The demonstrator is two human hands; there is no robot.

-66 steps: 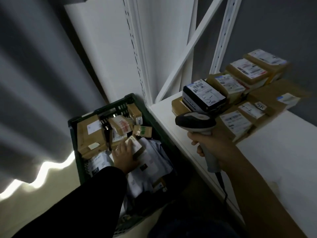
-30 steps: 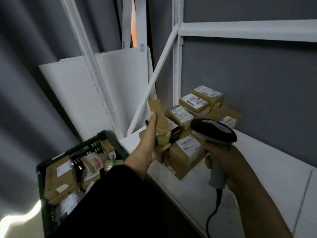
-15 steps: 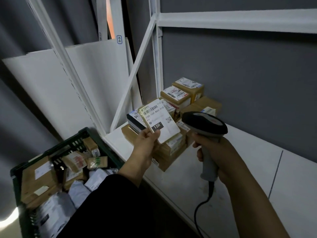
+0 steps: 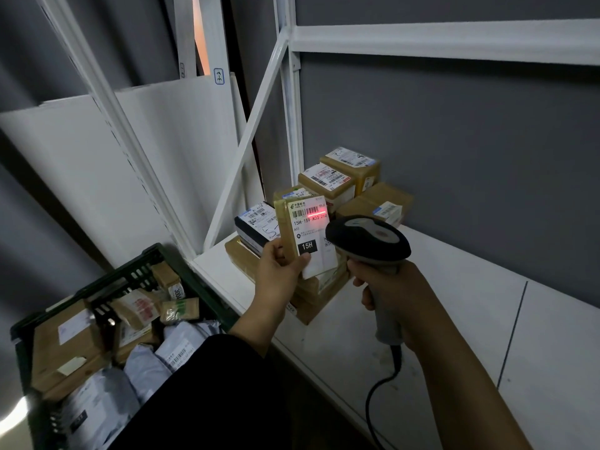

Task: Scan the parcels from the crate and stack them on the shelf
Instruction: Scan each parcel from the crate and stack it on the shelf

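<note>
Holding boxes and grey mailer bags, green crate beside white shelf

Dim stockroom: a dark grey wall is filling the view from 1 to 3 o'clock behind a white metal rack, whose diagonal brace is slanting up toward 12 o'clock. At 10 o'clock a tall white panel is standing. A sliver of orange light is showing at 12 o'clock, and a bright patch is glowing at 8 o'clock.
</note>
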